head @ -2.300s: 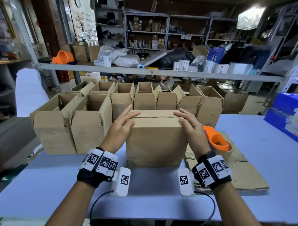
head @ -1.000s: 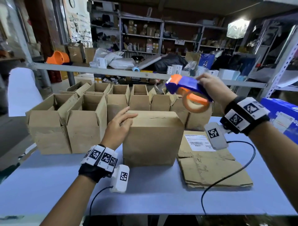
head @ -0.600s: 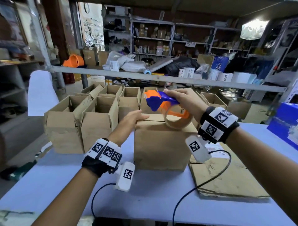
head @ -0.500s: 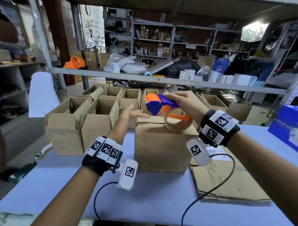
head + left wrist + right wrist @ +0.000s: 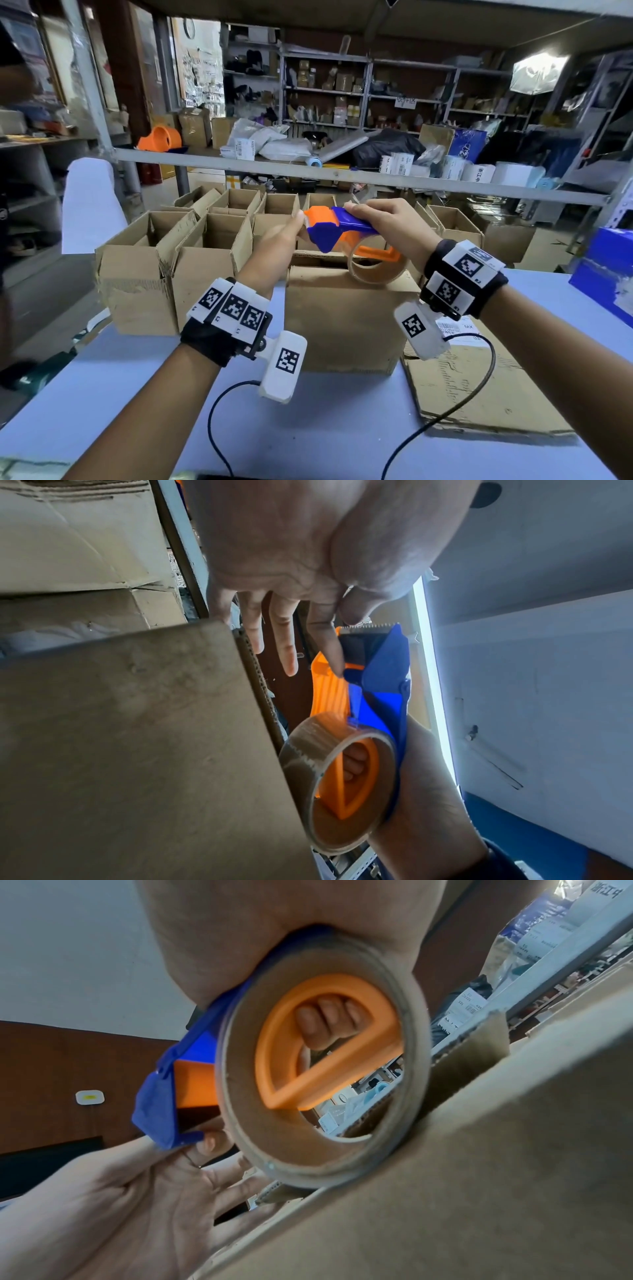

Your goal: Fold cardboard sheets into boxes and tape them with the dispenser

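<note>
Crowding blue table (image 5: 102, 394): cardboard boxes (image 5: 205, 267); right grip (image 5: 394, 229) around dispenser (image 5: 335, 229), left fingertips (image 5: 299, 219) pinching its nose.

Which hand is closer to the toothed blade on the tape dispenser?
Left. The left hand pinches right at the blade on the tape dispenser; the right hand grips the handle, farther back.

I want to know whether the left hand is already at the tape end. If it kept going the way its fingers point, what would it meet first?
The left hand would meet the tape dispenser first: its fingertips are already at the toothed cutter end. Whether they pinch the tape itself is unclear.
</note>
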`<state>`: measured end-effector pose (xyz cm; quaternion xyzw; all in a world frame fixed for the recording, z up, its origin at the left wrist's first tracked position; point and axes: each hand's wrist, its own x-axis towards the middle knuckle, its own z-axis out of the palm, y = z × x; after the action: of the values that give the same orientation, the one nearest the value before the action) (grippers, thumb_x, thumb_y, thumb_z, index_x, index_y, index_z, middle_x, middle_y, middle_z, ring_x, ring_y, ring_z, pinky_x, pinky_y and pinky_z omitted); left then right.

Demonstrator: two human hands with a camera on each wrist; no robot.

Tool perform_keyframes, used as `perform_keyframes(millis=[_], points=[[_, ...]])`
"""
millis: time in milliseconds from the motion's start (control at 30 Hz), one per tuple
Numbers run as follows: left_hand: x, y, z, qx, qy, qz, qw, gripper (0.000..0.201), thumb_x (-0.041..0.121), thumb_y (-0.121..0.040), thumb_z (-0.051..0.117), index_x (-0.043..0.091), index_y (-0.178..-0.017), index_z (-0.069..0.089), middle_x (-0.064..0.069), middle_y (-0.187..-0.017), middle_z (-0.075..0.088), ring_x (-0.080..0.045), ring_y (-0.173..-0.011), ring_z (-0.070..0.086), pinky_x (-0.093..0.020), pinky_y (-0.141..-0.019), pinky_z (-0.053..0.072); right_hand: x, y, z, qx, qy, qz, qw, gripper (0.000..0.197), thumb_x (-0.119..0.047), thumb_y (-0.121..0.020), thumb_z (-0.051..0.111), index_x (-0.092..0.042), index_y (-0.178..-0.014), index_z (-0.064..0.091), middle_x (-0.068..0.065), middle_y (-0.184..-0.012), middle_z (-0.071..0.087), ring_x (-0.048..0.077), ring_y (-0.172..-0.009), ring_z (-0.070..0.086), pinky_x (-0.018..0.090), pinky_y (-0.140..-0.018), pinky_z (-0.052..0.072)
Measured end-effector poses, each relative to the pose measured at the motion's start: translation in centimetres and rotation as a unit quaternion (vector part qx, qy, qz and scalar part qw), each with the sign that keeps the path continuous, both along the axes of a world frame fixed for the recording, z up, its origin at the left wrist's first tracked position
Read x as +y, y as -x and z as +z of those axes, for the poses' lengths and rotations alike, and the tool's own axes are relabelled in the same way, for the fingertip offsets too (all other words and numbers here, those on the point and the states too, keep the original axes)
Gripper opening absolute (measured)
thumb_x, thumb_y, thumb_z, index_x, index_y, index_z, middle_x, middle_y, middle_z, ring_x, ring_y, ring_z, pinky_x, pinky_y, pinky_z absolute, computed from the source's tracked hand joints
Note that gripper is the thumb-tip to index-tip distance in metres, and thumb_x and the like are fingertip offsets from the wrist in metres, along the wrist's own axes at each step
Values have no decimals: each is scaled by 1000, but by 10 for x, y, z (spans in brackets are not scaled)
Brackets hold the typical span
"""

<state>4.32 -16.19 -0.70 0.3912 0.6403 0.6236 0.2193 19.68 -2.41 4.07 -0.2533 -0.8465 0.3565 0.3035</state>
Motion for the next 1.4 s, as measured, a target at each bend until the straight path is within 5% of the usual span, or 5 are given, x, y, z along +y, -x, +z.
perform_keyframes(millis=[333,767,933,1267,1400], points=[[6,0,2,-16,43,30,999,46,39,-94,57,54,-52,67,32,-55,62,0,-86,54,-26,-70,35,0,-5,-2,19,1,-1,1000,44,-53,-97,61,-13,-97,78,12,-92,74,23,-81,64,34,-80,43],[-7,-5,5,117,25,20,993,34,24,-103,48,22,-72,62,13,-67,64,-3,-71,53,-21,-62,35,-8,-6,4,2,-48,-22,999,42,-54,-96,61,-16,-86,76,0,-74,71,8,-69,58,30,-70,42],[-12,-1,11,215,24,13,976,25,19,-104,49,14,-84,63,-5,-103,60,-14,-86,55,-17,-65,38,-10,-7,11,-7,-88,-42,995,46,-56,-94,62,-18,-69,66,-12,-60,57,9,-63,52,30,-64,37],[-24,0,16,217,-25,12,976,35,14,-103,45,21,-72,59,3,-85,60,-6,-77,55,-20,-65,42,-14,-14,29,-22,-116,-18,993,47,-53,-97,61,-18,-66,62,-2,-65,58,13,-67,52,34,-68,37],[-21,2,14,85,-47,0,995,34,17,-102,41,7,-93,71,-1,-92,75,-20,-100,66,-46,-96,50,-18,-12,29,1,-117,-7,993,45,-49,-97,62,-14,-70,64,2,-70,59,16,-71,54,35,-71,39]])
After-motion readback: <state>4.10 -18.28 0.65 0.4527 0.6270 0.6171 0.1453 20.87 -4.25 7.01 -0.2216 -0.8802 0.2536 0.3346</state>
